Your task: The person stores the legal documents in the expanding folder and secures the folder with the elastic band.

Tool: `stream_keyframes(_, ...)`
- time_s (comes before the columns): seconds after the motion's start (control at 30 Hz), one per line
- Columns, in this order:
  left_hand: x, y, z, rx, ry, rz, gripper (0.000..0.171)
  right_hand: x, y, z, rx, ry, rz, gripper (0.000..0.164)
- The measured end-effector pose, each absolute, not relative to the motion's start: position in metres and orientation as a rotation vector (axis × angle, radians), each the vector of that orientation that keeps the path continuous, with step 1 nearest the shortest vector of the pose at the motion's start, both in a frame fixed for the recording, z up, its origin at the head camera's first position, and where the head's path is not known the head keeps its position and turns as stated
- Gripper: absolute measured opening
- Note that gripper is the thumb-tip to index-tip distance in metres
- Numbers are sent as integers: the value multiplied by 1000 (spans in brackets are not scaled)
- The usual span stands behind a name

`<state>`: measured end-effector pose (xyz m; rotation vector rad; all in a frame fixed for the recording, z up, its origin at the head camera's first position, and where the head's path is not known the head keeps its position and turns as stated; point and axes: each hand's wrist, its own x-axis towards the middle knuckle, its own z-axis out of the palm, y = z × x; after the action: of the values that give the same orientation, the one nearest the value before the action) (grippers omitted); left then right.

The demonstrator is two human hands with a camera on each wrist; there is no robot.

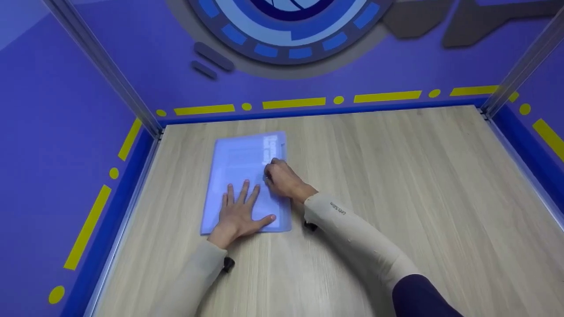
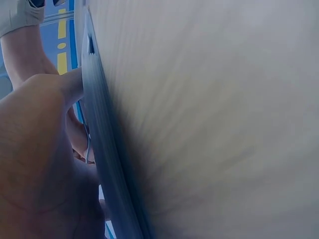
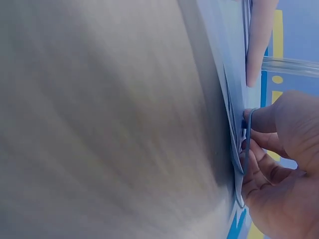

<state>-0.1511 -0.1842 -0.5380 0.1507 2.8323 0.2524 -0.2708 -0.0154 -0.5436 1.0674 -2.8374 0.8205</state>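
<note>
A translucent blue plastic file folder point(image 1: 235, 158) with white lettering at its upper right lies on the table. My left hand point(image 1: 238, 215) rests flat on its lower part, fingers spread and thumb reaching toward the right edge. Over the folder's right side, my right hand point(image 1: 282, 178) has its fingers curled around a thin blue elastic cord point(image 3: 248, 144), which loops from the folder's edge in the right wrist view. Layered edges of the folder point(image 2: 102, 114) show beside the left hand in the left wrist view. The fingertips' exact grip on the cord is partly hidden.
The wood-grain table point(image 1: 396, 185) extends to the right of the folder. Blue panels point(image 1: 145, 57) with yellow markings stand along its back and sides, joined by metal corner posts point(image 1: 105, 66).
</note>
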Motion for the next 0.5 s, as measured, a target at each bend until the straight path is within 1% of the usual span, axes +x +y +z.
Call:
stream_keyframes(0.33,-153,-184,-538,165,2824,270,109,-271,-25,-545,1062,-2838,670,13)
stream_keyframes(0.5,-153,-186,-540,151,2811,289,109,-270,-28,-549,1102,-2768,578,14)
